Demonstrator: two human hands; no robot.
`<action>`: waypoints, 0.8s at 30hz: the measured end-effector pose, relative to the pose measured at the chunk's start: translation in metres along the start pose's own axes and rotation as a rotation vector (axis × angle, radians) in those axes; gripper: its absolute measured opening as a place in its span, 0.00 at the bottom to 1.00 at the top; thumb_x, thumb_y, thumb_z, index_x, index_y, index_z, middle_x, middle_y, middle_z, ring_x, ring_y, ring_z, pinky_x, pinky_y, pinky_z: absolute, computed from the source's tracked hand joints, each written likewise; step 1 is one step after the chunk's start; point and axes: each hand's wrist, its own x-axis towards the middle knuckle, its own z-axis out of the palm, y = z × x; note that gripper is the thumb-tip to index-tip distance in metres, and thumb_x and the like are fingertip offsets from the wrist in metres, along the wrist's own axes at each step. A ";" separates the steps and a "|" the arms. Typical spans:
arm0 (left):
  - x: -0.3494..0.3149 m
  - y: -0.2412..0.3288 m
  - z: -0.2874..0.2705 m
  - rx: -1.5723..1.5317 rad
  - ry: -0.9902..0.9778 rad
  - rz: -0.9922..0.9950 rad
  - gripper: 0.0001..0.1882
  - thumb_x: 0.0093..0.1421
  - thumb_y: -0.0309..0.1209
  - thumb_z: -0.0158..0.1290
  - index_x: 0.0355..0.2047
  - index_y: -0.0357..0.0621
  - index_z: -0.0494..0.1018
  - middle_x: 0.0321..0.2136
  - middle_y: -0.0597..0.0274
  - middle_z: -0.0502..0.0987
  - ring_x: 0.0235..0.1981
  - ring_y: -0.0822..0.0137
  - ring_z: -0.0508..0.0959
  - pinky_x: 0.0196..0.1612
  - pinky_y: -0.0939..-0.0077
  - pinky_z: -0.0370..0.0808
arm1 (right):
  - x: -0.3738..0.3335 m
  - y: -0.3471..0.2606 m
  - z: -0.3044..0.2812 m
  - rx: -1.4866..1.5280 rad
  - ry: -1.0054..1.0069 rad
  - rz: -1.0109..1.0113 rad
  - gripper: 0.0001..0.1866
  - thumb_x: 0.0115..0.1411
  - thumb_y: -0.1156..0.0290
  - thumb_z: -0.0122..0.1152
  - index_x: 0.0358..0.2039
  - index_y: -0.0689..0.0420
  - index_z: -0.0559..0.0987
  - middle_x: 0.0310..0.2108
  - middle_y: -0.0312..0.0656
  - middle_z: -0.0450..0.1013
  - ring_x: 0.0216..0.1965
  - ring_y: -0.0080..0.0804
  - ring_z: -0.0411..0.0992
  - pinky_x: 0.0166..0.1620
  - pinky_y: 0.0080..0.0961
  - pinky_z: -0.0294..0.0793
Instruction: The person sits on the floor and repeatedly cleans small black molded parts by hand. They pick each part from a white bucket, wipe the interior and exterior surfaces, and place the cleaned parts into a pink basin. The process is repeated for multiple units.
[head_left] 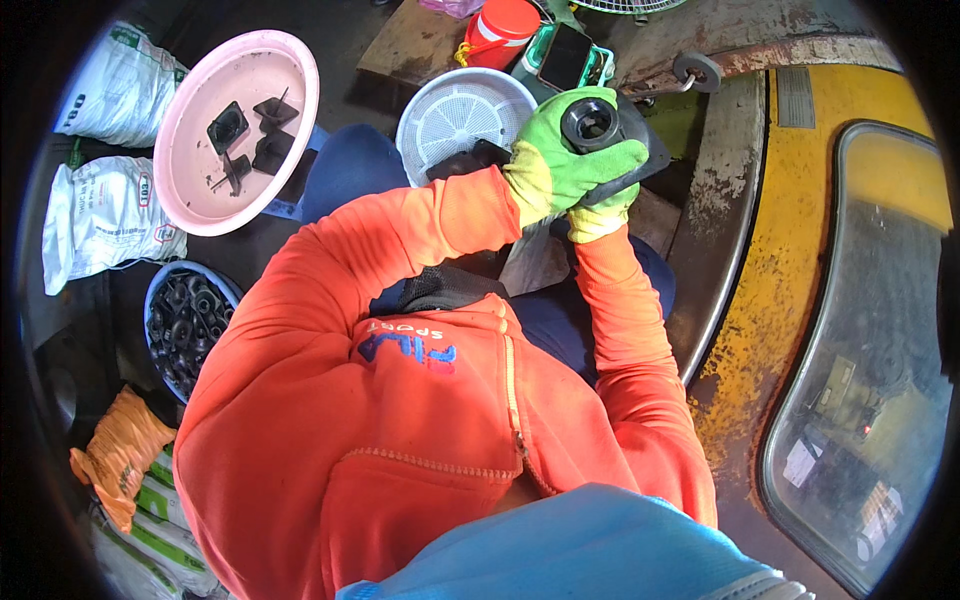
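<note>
Both my hands wear green and yellow gloves. In front of me they hold a black rubber part (635,140) with a square flange and a round, hollow collar. My left hand (545,160) is closed round it, fingers and thumb about the collar. Beneath the part, my right hand (604,214) is closed against its underside; most of those fingers are hidden. Just left of the hands stands a white perforated basket (462,105) with dark pieces at its near side. A pink basin (297,75) farther left has several black flanged pieces in it.
A blue tub (152,300) of black rubber parts and white sacks (110,215) stand on the left, above an orange bag (122,445). At the back are a red container (503,22) and a phone (566,56) on a green basket. A worn yellow machine panel (775,290) with a window flanks my right.
</note>
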 end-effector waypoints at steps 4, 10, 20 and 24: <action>0.010 -0.003 -0.012 -0.081 -0.084 -0.012 0.23 0.52 0.29 0.67 0.48 0.39 0.73 0.40 0.64 0.79 0.42 0.74 0.77 0.47 0.77 0.75 | 0.012 -0.005 0.000 0.252 -0.141 0.128 0.11 0.61 0.68 0.56 0.43 0.59 0.76 0.39 0.41 0.76 0.39 0.32 0.75 0.42 0.27 0.73; 0.018 -0.006 -0.023 -0.076 -0.113 -0.007 0.25 0.46 0.37 0.71 0.42 0.40 0.77 0.37 0.62 0.80 0.39 0.71 0.79 0.46 0.74 0.76 | 0.016 -0.007 0.002 0.453 -0.182 0.226 0.10 0.64 0.70 0.53 0.43 0.59 0.76 0.42 0.39 0.75 0.42 0.28 0.74 0.46 0.26 0.74; 0.030 0.003 -0.040 0.028 -0.491 -0.070 0.23 0.47 0.27 0.66 0.45 0.38 0.76 0.45 0.58 0.79 0.48 0.68 0.77 0.53 0.70 0.72 | 0.020 -0.021 -0.008 0.421 -0.291 0.110 0.13 0.56 0.72 0.64 0.42 0.61 0.77 0.37 0.39 0.76 0.36 0.31 0.76 0.41 0.28 0.76; 0.042 0.006 -0.052 -0.129 -0.799 0.065 0.25 0.44 0.28 0.66 0.44 0.39 0.75 0.48 0.54 0.77 0.51 0.62 0.75 0.56 0.65 0.70 | 0.014 -0.009 -0.019 0.196 -0.447 -0.093 0.24 0.52 0.70 0.68 0.50 0.57 0.74 0.43 0.41 0.75 0.44 0.34 0.74 0.46 0.29 0.74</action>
